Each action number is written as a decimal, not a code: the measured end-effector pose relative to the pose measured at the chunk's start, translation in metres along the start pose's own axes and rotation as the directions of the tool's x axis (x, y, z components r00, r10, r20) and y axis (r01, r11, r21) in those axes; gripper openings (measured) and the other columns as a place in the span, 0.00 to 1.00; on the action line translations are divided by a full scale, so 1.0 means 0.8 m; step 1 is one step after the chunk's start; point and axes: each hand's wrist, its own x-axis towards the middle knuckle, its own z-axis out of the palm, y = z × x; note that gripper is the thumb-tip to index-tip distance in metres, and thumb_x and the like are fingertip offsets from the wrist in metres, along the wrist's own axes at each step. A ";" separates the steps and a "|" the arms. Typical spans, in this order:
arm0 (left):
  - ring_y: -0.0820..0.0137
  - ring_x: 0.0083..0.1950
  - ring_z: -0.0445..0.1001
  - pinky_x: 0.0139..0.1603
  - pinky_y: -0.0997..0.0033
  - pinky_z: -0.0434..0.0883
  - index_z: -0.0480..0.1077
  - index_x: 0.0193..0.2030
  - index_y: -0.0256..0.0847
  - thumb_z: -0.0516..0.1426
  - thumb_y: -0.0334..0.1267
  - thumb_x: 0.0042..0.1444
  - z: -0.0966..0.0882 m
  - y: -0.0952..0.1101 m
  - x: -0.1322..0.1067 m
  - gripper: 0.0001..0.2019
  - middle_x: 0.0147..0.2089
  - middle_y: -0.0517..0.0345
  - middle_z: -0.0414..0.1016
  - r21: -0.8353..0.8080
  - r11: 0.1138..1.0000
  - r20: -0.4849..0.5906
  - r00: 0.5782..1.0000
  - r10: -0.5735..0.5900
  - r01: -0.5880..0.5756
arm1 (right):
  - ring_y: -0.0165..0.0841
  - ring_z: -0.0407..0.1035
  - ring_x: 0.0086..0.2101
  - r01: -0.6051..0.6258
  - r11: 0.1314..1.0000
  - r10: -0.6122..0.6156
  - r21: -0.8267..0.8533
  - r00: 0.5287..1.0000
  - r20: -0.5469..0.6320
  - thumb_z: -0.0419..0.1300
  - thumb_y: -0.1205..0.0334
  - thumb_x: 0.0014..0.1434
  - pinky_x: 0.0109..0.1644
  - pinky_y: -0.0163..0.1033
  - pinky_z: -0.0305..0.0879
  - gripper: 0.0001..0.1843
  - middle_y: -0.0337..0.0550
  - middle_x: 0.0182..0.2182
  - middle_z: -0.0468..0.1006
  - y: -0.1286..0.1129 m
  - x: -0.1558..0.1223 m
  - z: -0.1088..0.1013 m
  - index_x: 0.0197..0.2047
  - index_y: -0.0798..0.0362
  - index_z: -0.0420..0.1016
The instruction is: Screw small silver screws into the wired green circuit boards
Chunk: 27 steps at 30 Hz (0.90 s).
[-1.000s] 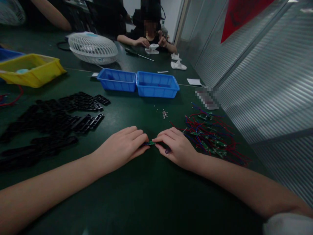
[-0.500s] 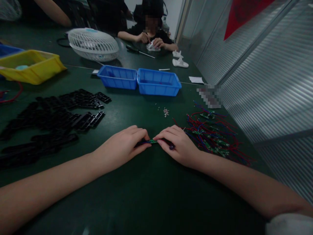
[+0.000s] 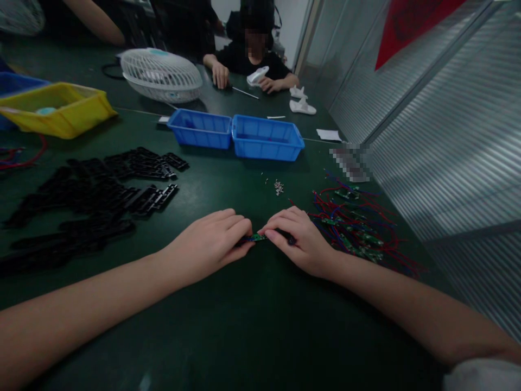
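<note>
Between my two hands is a small green circuit board [image 3: 257, 237], with dark wires running under the left fingers. My left hand [image 3: 222, 233] pinches its left end between thumb and fingers. At the other end, my right hand [image 3: 295, 236] has its thumb and fingertips closed on the board. A dark rounded end of something, perhaps a tool handle, shows in the right palm; most of it is hidden. Right of that hand lies a heap of wired circuit boards [image 3: 368, 239] with red and blue leads. A little pile of screws [image 3: 278, 187] sits beyond the hands.
Black plastic strips [image 3: 118, 184] are heaped at left. Two blue bins [image 3: 266, 146] stand ahead, with a yellow bin [image 3: 69, 119] farther left. Behind them is a white fan [image 3: 160, 76]. Across the table a person handles a white part [image 3: 257, 76], one hand at a screwdriver [image 3: 244, 93].
My hands keep their grip on the board, with only slight finger shifts. The person opposite has moved one hand to the screwdriver and tilted the white part up. The view has shifted slightly.
</note>
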 end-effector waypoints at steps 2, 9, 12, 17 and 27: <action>0.67 0.37 0.67 0.36 0.69 0.63 0.66 0.40 0.39 0.55 0.38 0.64 -0.001 0.001 0.000 0.05 0.36 0.57 0.71 -0.026 1.000 0.000 1.000 -0.004 0.004 | 0.32 0.66 0.43 -0.006 1.000 0.006 0.009 1.000 -0.002 0.53 0.59 0.68 0.50 0.42 0.55 0.11 0.38 0.41 0.79 0.000 0.000 -0.001 0.43 0.49 0.77; 0.67 0.34 0.66 0.33 0.69 0.62 0.66 0.38 0.37 0.53 0.36 0.64 -0.005 0.004 0.000 0.06 0.33 0.56 0.69 0.128 0.988 -0.139 0.984 0.108 -0.090 | 0.34 0.66 0.43 -0.015 0.999 0.017 -0.038 0.998 0.057 0.53 0.56 0.68 0.48 0.41 0.56 0.13 0.41 0.42 0.77 -0.001 0.000 0.000 0.47 0.52 0.75; 0.66 0.34 0.66 0.33 0.67 0.62 0.68 0.37 0.36 0.50 0.36 0.66 -0.005 0.006 -0.001 0.09 0.33 0.55 0.70 0.240 0.961 -0.137 0.976 0.171 -0.135 | 0.34 0.66 0.41 -0.005 0.998 0.010 -0.069 0.998 0.064 0.54 0.56 0.67 0.45 0.41 0.56 0.12 0.42 0.40 0.77 -0.001 -0.001 0.001 0.46 0.53 0.74; 0.64 0.40 0.69 0.38 0.65 0.66 0.67 0.46 0.36 0.53 0.44 0.65 -0.003 0.009 -0.002 0.12 0.39 0.52 0.71 0.029 0.998 -0.058 0.997 -0.054 0.056 | 0.33 0.67 0.42 0.043 0.994 -0.040 -0.102 0.999 0.035 0.55 0.58 0.67 0.46 0.40 0.56 0.11 0.43 0.41 0.76 0.000 -0.003 0.003 0.47 0.53 0.72; 0.67 0.40 0.67 0.38 0.67 0.64 0.67 0.40 0.42 0.51 0.44 0.66 -0.007 0.012 0.003 0.09 0.36 0.59 0.67 -0.334 0.900 0.172 0.956 -0.236 0.282 | 0.35 0.67 0.43 0.091 0.988 -0.087 -0.123 0.995 0.039 0.54 0.58 0.65 0.46 0.40 0.60 0.12 0.45 0.42 0.74 0.003 -0.005 0.004 0.47 0.56 0.70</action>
